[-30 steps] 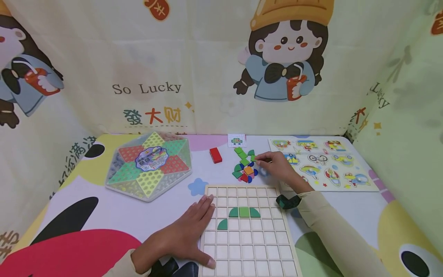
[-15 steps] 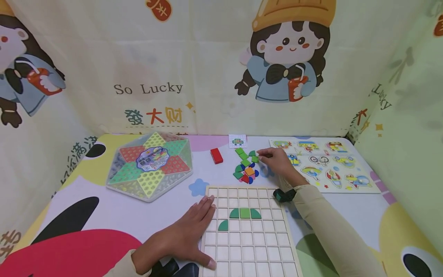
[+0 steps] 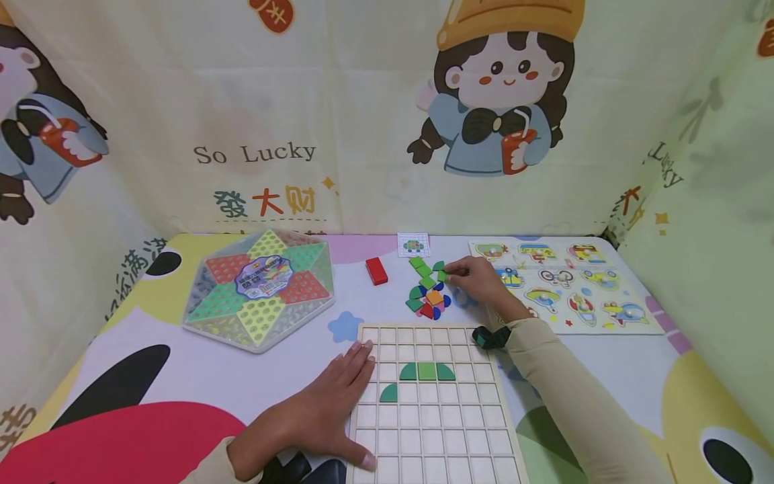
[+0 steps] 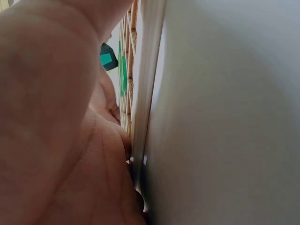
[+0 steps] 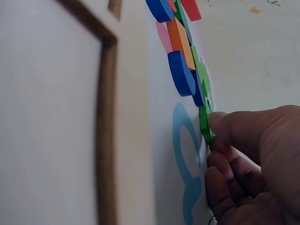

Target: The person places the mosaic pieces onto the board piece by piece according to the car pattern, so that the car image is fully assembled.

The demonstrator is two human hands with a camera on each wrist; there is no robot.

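Note:
My left hand (image 3: 326,400) lies flat, fingers straight, over the left edge of a wooden grid board (image 3: 423,437). Two dark green quarter-circle pieces with a light green square (image 3: 426,371) between them form a row on the board. Another dark green quarter circle (image 3: 389,392) sits one row nearer, to the left. Beyond the board, my right hand (image 3: 480,279) pinches a small green square block (image 5: 205,123) at the right side of a loose pile, thumb on its edge and the other fingers curled below. Its fingertips partly hide that block in the head view.
The pile includes an orange square (image 3: 434,298), blue and red pieces. A picture card (image 3: 414,245) lies behind it, a red block (image 3: 376,271) to its left. A hexagonal game box (image 3: 260,289) stands at left, and a vehicle puzzle board (image 3: 571,286) lies under the right forearm's far side.
My right hand has drawn slightly left, its fingertips closing in on the green square block at the pile's edge. The left hand and the pieces on the board stay put.

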